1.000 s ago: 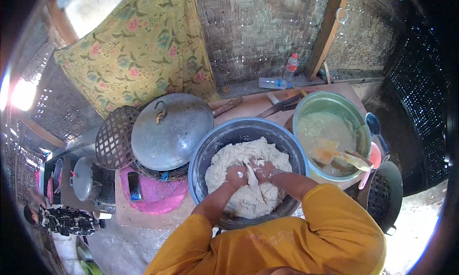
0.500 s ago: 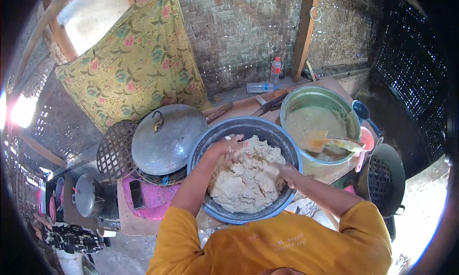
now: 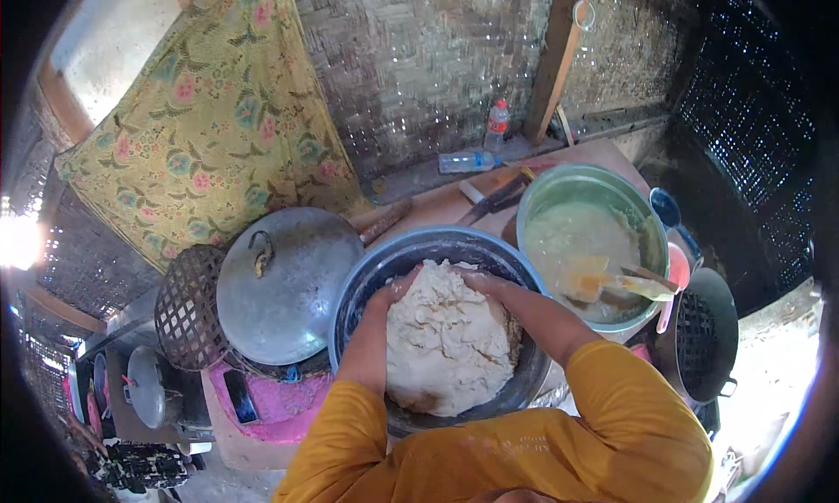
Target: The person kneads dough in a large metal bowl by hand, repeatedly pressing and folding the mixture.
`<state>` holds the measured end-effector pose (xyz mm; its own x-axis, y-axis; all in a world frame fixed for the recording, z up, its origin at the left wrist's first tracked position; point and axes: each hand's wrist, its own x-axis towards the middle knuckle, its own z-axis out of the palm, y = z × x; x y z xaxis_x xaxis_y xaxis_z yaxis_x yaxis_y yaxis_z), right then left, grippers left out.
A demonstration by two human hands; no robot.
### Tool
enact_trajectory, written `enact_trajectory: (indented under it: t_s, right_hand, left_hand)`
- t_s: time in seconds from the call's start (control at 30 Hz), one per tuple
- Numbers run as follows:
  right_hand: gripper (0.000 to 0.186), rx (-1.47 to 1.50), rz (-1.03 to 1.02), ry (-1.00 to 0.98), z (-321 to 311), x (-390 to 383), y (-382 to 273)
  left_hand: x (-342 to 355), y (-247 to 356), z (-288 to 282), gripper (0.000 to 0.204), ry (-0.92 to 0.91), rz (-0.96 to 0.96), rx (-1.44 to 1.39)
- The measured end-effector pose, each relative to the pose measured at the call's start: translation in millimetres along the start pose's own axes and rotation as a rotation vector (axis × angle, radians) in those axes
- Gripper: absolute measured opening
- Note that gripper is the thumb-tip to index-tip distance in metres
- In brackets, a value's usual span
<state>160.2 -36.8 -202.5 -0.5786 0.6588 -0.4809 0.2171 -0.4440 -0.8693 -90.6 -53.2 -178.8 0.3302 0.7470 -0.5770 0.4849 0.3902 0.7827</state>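
A wide blue-rimmed basin [image 3: 437, 230] with a dark inside stands in front of me. In it lies a large, cracked lump of pale dough [image 3: 450, 341]. My left hand [image 3: 400, 288] curves round the dough's far left edge. At its far right edge, my right hand [image 3: 479, 282] presses in the same way, so the two hands nearly meet at the far side. The fingers of both are mostly hidden behind and in the dough. Some floury smears coat the basin's wall.
Right of the basin is a green tub [image 3: 524, 208] of pale batter with a spatula [image 3: 587, 278]. Beyond sit a pink dipper [image 3: 678, 267] and dark wok [image 3: 710, 333]. To the left are a domed metal lid [image 3: 288, 284], woven basket [image 3: 187, 315] and phone [image 3: 239, 396]. Bottles [image 3: 468, 162] lie behind.
My right hand has moved from the dough's right side to its far edge. My left hand has come down against the far left edge. The whole view has shifted slightly.
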Motion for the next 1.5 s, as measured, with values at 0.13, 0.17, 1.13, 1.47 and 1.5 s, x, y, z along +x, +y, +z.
enact_trajectory:
  t_s: [0.13,0.17,1.13,1.47,1.5]
  right_hand:
    - [0.067,-0.208,-0.041,-0.122,38,8,-56]
    - [0.068,-0.246,-0.051,-0.135,43,4,-62]
    - [0.014,-1.779,-0.237,-0.264,155,-145,-23]
    - [0.041,-1.450,-0.185,0.111,117,-56,15]
    - [0.043,-1.461,-0.150,0.140,117,-49,19]
  left_hand:
    - [28,-94,-22,0.077,0.320,0.144,-0.059]
    - [21,-86,-20,0.076,0.388,0.187,-0.006]
    - [-148,-60,139,0.021,0.454,0.094,0.677]
    - [-123,4,90,0.026,0.508,0.176,0.849]
    - [-120,-4,91,0.036,0.516,0.129,0.799]
